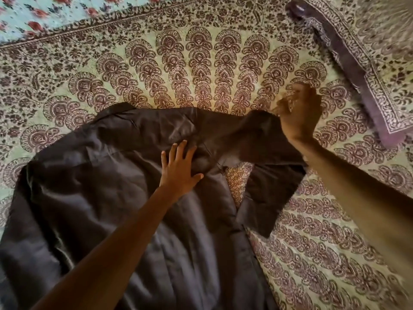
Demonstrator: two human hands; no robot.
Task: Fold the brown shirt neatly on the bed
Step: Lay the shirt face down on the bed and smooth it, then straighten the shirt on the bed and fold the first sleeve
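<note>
Head view. Brown shirt (89,186) lies spread across the near-left part of the bed, on a printed bedspread (201,63) with arched paisley rows. Cloth is wrinkled and its lower part runs out of the bottom of the frame. One section stretches away toward the upper right. A gap in the cloth near the middle shows the bedspread through it.

Left hand (178,168) rests flat on the shirt near its middle, palm down, fingers straight and spread, thumb out to the right.

Right hand (298,115) is at the far right end of the stretched section, touching or just over its edge. Hand is motion-blurred, so whether the fingers pinch the cloth or lie loose cannot be told. Right forearm crosses the shirt's right edge.

Pillow (368,70) with a purple border and matching print lies at upper right, apart from the shirt. A pale floral sheet (33,12) with red flowers shows at the top left corner.
</note>
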